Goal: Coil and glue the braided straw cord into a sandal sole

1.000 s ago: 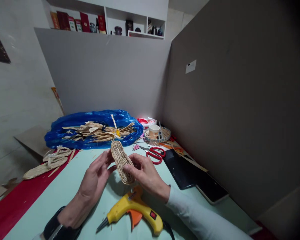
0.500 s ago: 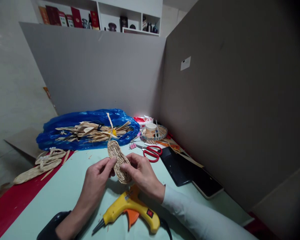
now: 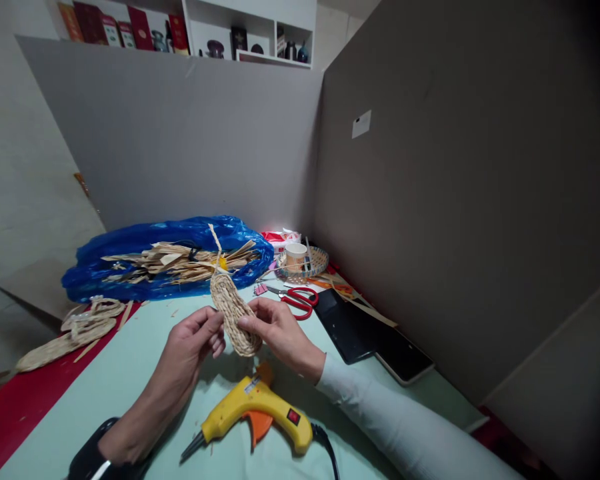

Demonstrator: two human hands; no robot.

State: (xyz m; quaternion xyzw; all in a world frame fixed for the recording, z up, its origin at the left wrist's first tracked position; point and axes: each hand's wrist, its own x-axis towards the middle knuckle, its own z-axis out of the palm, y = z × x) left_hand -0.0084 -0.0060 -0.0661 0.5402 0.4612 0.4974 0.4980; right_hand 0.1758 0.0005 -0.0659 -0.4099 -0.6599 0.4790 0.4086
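Observation:
A small woven straw sole (image 3: 233,313), made of coiled braid, is held up above the table with a loose braid end rising from its top. My right hand (image 3: 280,337) grips its lower right side, thumb on the front face and fingers behind. My left hand (image 3: 193,340) is closed, its thumb and forefinger pinched at the sole's left edge; the exact contact is partly hidden. Below both hands a yellow glue gun (image 3: 253,407) with an orange trigger lies on its side, nozzle pointing lower left.
A blue plastic bag (image 3: 97,257) with straw strips (image 3: 175,263) lies at the back. Red-handled scissors (image 3: 303,303), black flat devices (image 3: 340,327) and a paper cup (image 3: 296,257) in a woven basket (image 3: 320,262) stand to the right. Straw sandals (image 3: 80,337) lie at left.
My left thumb has drawn back from the sole's face to its left edge. The sole has turned slightly and shows more of its face. The whole view has shifted a little.

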